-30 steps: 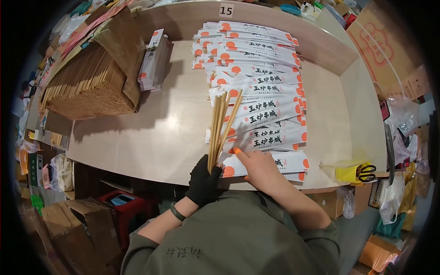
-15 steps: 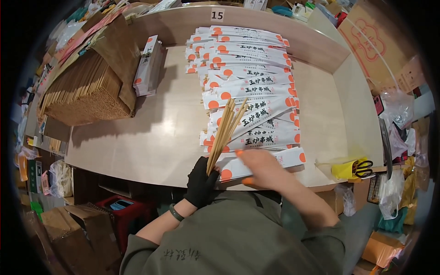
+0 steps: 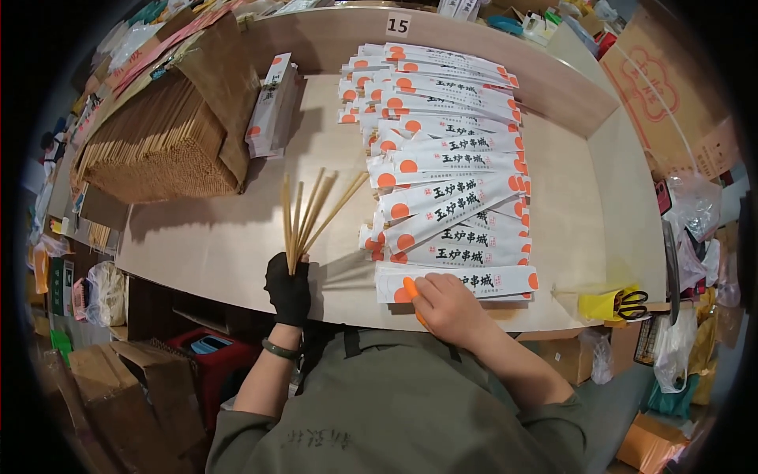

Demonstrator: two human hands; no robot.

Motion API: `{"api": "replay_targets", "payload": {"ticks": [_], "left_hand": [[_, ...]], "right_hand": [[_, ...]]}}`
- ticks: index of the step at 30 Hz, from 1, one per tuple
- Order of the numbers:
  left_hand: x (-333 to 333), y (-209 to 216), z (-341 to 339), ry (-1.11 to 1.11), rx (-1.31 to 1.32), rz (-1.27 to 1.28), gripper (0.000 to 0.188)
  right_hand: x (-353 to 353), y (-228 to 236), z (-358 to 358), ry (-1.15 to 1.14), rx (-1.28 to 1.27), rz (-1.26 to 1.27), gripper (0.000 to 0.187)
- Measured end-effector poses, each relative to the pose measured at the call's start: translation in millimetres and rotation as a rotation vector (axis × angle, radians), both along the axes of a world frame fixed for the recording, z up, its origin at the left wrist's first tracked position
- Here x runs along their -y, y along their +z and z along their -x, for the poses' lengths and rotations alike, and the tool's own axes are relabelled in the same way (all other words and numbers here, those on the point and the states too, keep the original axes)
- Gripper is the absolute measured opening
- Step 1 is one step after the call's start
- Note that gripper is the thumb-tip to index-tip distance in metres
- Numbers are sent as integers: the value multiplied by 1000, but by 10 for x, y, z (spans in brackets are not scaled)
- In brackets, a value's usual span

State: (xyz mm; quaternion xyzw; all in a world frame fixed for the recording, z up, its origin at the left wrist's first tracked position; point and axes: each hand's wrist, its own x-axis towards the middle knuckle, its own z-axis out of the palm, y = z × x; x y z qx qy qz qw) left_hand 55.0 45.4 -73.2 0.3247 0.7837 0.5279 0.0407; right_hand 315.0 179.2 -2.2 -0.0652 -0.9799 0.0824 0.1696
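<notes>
My left hand (image 3: 289,294), in a black glove, is closed around the lower ends of several bamboo chopsticks (image 3: 304,215). Their upper ends fan out over the table, left of the sleeves. My right hand (image 3: 452,310) wears orange finger covers (image 3: 410,289) and lies with curled fingers on a small stack of white paper chopstick sleeves (image 3: 505,280) at the table's front edge. Its index finger rests on top and its thumb at the near edge. Beyond it, a long overlapping pile of sleeves (image 3: 466,158) with orange dots runs toward the back; chopstick ends poke out at its left.
A torn brown paper pack of chopsticks (image 3: 166,150) stands at the left. Beside it lies a stack of sleeves (image 3: 270,110). Black-handled scissors (image 3: 632,305) sit by a yellow wrapper (image 3: 598,306) at the right front corner. Low panels (image 3: 332,39) border the table's back and right.
My left hand has swung left with the chopsticks, away from the sleeves, and they have spread apart. My right hand has settled on the front stack. The whole view has shifted slightly.
</notes>
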Motion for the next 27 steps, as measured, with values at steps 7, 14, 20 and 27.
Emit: {"api": "replay_targets", "payload": {"ticks": [7,14,20,27], "left_hand": [[146,259,-135,11,72,91,18],[298,459,-199,-143,555,147,13],[420,616,-49,-216,401,203,12],[538,605,2,-203,385,181,12]], "right_hand": [[31,-128,-12,-85,-238,91,15],[-93,-17,32,-200,-278,458,13],[-211,75,21,-272,-77,772,17],[-155,224,65,-428,-162,990,19]]}}
